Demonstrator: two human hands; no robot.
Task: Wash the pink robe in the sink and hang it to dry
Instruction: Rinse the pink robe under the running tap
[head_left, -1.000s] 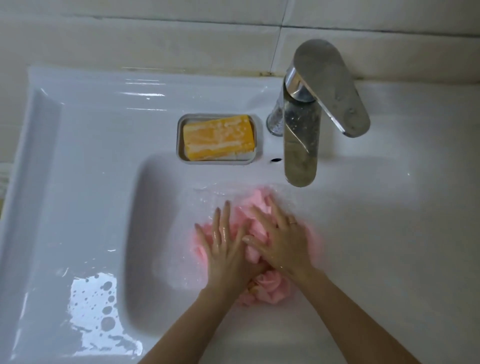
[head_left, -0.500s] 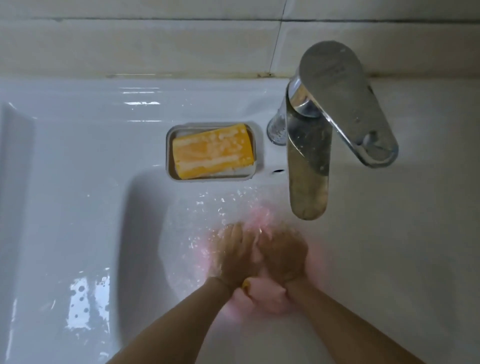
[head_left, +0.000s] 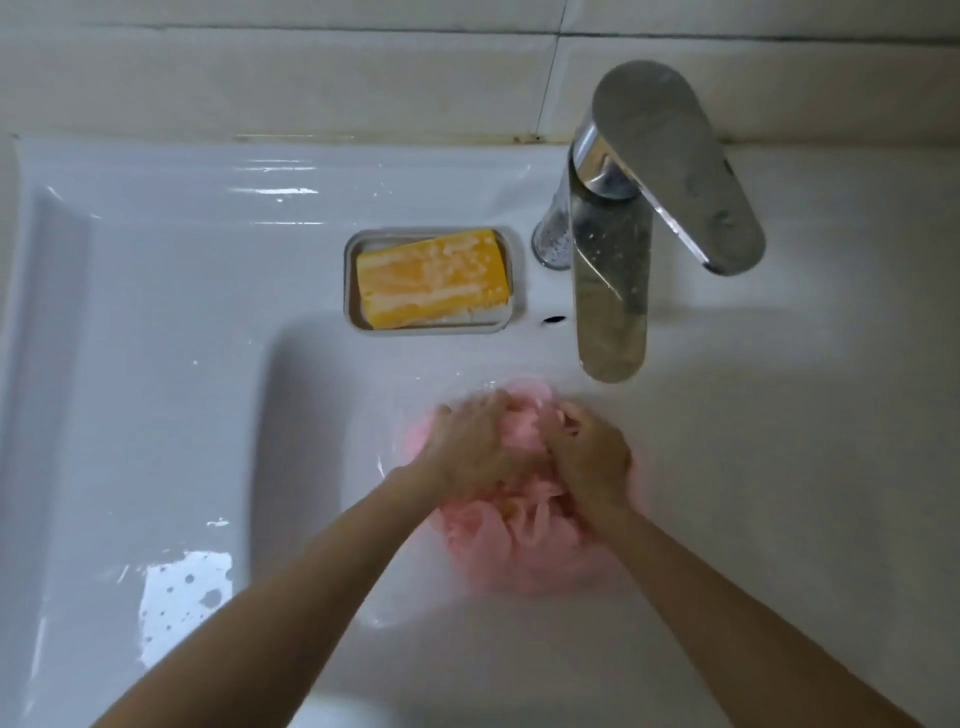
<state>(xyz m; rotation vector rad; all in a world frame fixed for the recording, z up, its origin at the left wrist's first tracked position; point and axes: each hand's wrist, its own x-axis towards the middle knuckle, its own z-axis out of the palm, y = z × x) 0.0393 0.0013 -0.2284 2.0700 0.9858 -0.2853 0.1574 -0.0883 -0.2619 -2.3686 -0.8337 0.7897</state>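
Observation:
The pink robe lies bunched and wet in the basin of the white sink, just in front of the tap's spout. My left hand grips the left side of the bundle with curled fingers. My right hand grips the right side, fingers curled into the cloth. Both hands sit close together on top of the robe and hide its middle. Pink folds stick out between and below the hands.
A chrome tap with a broad lever overhangs the basin at the back. A yellow soap bar lies in a grey dish left of the tap. Water puddles sit on the sink's left ledge. A tiled wall runs behind.
A second ago both hands lay flat with straight fingers on the robe. Their fingers have since curled into the cloth and bunched it up.

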